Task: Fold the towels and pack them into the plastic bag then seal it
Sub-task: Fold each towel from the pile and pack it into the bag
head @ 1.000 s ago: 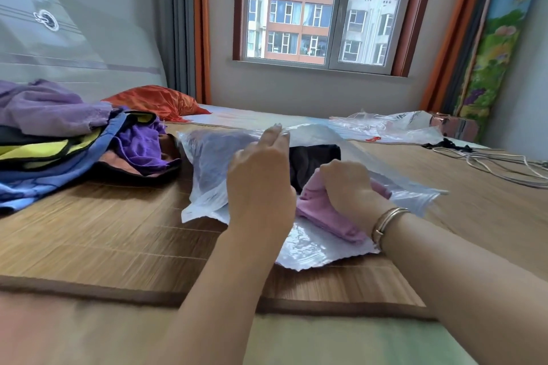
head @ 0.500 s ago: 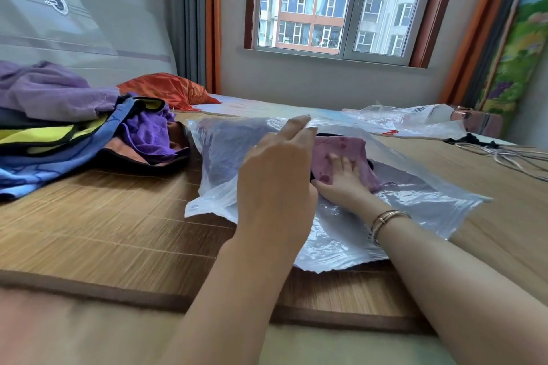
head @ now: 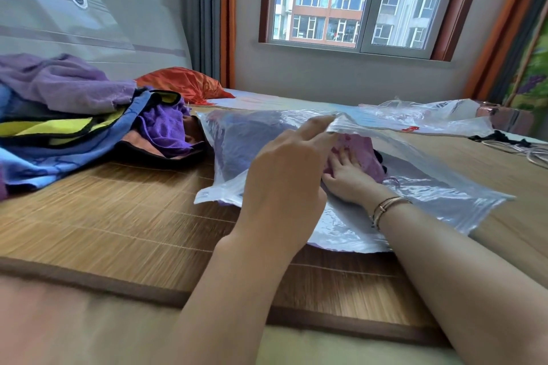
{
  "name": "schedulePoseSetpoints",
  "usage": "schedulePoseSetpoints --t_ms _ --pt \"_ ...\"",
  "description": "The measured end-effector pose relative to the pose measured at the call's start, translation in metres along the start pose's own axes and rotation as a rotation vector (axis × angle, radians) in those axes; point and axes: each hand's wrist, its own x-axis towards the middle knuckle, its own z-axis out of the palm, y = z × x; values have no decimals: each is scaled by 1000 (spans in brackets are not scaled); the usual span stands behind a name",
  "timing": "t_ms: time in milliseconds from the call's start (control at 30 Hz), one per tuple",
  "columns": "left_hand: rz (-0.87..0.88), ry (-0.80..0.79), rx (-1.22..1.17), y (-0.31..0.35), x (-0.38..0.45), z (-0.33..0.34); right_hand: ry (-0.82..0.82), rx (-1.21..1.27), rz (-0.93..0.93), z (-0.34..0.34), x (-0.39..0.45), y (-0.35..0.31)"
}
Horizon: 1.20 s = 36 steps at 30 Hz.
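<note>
In the centre of the frame a clear plastic bag (head: 400,201) lies on a woven bamboo mat (head: 118,216) that covers the bed, its open mouth facing the lower part of the frame. The left hand (head: 284,187) rises in front of it, fingers nearly straight, their tips pinching the upper lip of the bag and holding it lifted so the mouth gapes. The right hand (head: 350,178) is inside the bag, lying flat with fingers spread and pressing on a pink towel (head: 364,151) that sits deep in the bag; a dark cloth (head: 381,158) shows just behind the towel's right edge. A bracelet (head: 388,207) circles the right wrist. At the left of the frame a heap of unfolded towels (head: 74,115) in purple, blue and yellow rests on the mat, with an orange cushion (head: 181,83) behind it. Another crumpled plastic bag (head: 430,115) lies at the right, below the window (head: 355,0).
</note>
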Motion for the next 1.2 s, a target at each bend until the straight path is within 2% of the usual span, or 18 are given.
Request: schedulePoseSetpoints --t_ms 100,267,500,667,767,900,1000,1200 --pt "-41 -86 37 6 -5 -6 9 28 -6 -4 -30 -2" --pt "-97 -162 88 8 -30 -20 106 161 -118 -16 -116 -33" --pt "-197 -168 90 -6 -71 -57 295 89 -296 -39 -217 -85" --pt "-334 -76 74 -38 -92 -104 388 74 -503 -47 -245 -151" --pt "-446 8 87 -70 -106 -136 357 77 -629 -37 -244 -202" --pt "-658 99 136 -119 -130 -169 294 121 -710 -7 -229 -268" --pt "-800 146 194 -149 -151 -188 117 227 -656 21 -208 -316" --pt "-983 256 249 -198 -174 -218 -125 814 -454 63 -162 -405"
